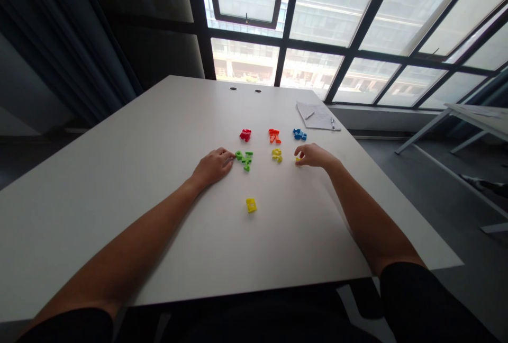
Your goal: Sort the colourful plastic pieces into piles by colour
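My left hand [215, 165] lies on the table with its fingers loosely stretched out and nothing visible in them. Its fingertips reach the edge of a cluster of small green plastic pieces [246, 161]. Over to the right, my right hand [313, 155] has thumb and fingers bent around a small yellow plastic piece [297, 159], mostly hidden by the fingers, at table level. Between the hands sits a little group of yellow plastic pieces [277, 155]. Nearer to me, a single squarish yellow piece [251, 205] with openings in it lies apart.
Behind the hands are piles of red pieces [245, 135], orange pieces [274, 135] and blue pieces [299, 134]. Paper [315, 115] with two pens lies near the right edge of the white table [178, 115]. Windows stand beyond; another table [476, 113] is at right.
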The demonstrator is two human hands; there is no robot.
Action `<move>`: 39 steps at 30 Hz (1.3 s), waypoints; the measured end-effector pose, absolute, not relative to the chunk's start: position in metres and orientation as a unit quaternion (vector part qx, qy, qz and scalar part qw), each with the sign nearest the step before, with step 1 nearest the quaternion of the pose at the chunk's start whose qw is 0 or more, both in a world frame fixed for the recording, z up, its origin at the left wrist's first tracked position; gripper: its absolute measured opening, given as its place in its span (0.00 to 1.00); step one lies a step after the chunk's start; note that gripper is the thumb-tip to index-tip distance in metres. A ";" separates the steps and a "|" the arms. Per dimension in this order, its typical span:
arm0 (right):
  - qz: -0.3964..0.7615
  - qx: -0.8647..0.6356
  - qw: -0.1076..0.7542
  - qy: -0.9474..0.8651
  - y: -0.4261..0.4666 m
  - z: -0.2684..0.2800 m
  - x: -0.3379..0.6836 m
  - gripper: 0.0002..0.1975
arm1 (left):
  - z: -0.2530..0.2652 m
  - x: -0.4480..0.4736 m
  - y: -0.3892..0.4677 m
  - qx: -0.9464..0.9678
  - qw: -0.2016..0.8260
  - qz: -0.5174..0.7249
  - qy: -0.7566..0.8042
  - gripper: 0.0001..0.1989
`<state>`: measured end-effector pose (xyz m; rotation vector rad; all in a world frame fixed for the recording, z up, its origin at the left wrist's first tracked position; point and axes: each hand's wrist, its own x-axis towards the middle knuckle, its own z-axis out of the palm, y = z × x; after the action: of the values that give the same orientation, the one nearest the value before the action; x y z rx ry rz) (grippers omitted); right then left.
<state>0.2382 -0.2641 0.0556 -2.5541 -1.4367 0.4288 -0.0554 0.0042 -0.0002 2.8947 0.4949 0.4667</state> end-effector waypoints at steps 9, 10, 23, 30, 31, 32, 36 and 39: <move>0.199 -0.833 0.272 -0.438 -0.252 0.052 0.223 0.08 | 0.000 -0.056 0.004 0.970 0.087 0.159 0.160 0.17; 0.223 -0.825 0.302 -0.423 -0.252 0.050 0.224 0.07 | 0.000 -0.056 0.004 0.970 0.089 0.159 0.161 0.17; 0.245 -0.794 0.470 -0.297 -0.239 0.014 0.232 0.04 | 0.000 -0.056 0.003 0.970 0.086 0.162 0.162 0.17; 0.254 -0.766 0.501 -0.313 -0.236 0.012 0.230 0.06 | 0.000 -0.055 0.004 0.970 0.085 0.159 0.164 0.17; 0.243 -0.770 0.497 -0.318 -0.236 0.012 0.230 0.06 | 0.000 -0.055 0.004 0.970 0.085 0.159 0.163 0.17; 0.227 -0.778 0.489 -0.324 -0.236 0.012 0.230 0.07 | 0.000 -0.055 0.004 0.970 0.084 0.159 0.163 0.17; 0.140 -0.829 0.396 -0.369 -0.239 0.022 0.227 0.05 | -0.001 -0.055 0.004 0.970 0.083 0.161 0.161 0.17; 0.075 -0.851 0.289 -0.432 -0.241 0.038 0.216 0.03 | -0.002 -0.055 0.005 0.970 0.082 0.164 0.157 0.18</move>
<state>0.2163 -0.2413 0.0376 -2.2723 -1.1538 0.1996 -0.0551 0.0047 -0.0015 2.8993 0.4686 0.4910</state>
